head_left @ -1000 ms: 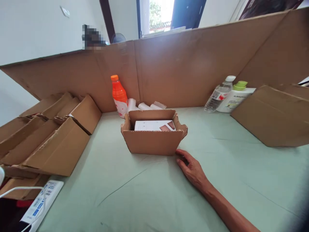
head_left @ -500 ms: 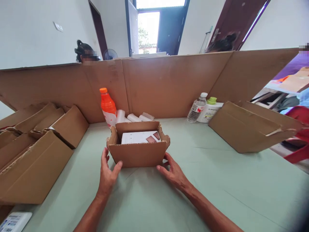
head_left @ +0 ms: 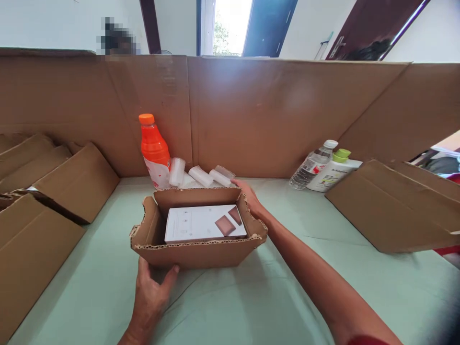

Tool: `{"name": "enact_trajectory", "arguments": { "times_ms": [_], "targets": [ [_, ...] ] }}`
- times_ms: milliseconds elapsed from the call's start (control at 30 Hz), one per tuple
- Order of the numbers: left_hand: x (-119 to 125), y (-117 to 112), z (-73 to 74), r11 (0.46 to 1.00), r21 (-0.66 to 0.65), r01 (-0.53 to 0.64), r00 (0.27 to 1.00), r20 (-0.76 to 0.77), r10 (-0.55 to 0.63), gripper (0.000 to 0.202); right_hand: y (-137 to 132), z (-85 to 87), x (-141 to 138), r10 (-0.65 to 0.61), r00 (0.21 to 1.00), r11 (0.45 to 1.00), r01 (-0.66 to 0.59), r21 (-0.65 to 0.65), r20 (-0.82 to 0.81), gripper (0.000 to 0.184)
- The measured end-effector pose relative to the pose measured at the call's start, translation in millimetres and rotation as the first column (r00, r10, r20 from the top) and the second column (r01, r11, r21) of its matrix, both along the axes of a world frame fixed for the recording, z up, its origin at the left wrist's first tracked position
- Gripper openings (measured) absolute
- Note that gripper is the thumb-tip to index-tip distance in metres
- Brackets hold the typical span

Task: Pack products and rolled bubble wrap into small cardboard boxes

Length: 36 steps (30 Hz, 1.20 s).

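Note:
An open cardboard box (head_left: pixel 201 255), with ragged top edges and curved cut-outs in its end walls, stands at the middle of the table. Inside it lies a white carton (head_left: pixel 194 223) printed with brown squares. My left hand (head_left: pixel 149 292) is at the box's front left corner, thumb against the front wall and fingers around the side, partly hidden. Reaching past the box's right end, my right hand (head_left: pixel 250 197) has its fingers stretched behind the back wall, near several rolls of clear plastic bags (head_left: pixel 200 176). The box hides part of this hand.
An orange bottle (head_left: pixel 155 148) stands beside the rolls. At the back right lean a water bottle (head_left: pixel 312 165) and a white bottle with a green cap (head_left: pixel 336 171). Cardboard boxes sit at left (head_left: pixel 77 182) and right (head_left: pixel 391 211). A cardboard screen (head_left: pixel 269 115) lines the back; a person's head shows beyond.
My right hand has gone from the box's front right corner to behind its right end. My left hand has closed in on the front left corner. The view has moved nearer and lower.

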<state>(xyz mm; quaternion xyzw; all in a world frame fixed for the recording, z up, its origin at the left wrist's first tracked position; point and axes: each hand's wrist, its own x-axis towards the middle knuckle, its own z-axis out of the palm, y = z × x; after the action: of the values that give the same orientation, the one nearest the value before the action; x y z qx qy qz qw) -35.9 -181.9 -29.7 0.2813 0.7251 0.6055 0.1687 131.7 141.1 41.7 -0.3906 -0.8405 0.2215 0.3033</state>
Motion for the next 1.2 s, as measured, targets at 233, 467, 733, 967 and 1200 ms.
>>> {"name": "enact_trajectory", "arguments": {
  "times_ms": [233, 467, 733, 967, 1200],
  "targets": [
    [2.1, -0.8, -6.0, 1.0, 0.012, -0.005, 1.0, 0.02, 0.005, 0.075, 38.6, -9.2, -19.9, -0.162, 0.982, 0.986, 0.158, 0.05, 0.101, 0.021],
    [-0.6, -2.3, 12.0, 0.99, 0.112, 0.082, 0.996, 0.03, -0.085, 0.066, -64.7, 7.2, 121.9, -0.087, 0.994, 0.996, 0.087, 0.016, 0.068, 0.024],
    [-11.5, -13.0, 25.4, 1.0, 0.013, -0.007, 0.928, -0.372, 0.012, 0.068, -156.7, 27.7, 150.7, -0.063, 0.991, 0.983, 0.041, -0.182, -0.121, 0.031],
    [-16.4, -11.8, 32.9, 0.989, -0.14, -0.043, 0.931, -0.365, -0.011, 0.054, -188.9, 3.9, 76.9, 0.079, 0.989, 0.967, -0.106, -0.23, -0.121, 0.049],
    [-35.2, -5.9, 33.8, 0.987, -0.096, -0.132, 0.96, -0.261, 0.103, 0.065, -138.5, 3.5, 55.2, 0.077, 0.997, 0.995, -0.075, -0.063, 0.028, 0.04]
  ]
}}
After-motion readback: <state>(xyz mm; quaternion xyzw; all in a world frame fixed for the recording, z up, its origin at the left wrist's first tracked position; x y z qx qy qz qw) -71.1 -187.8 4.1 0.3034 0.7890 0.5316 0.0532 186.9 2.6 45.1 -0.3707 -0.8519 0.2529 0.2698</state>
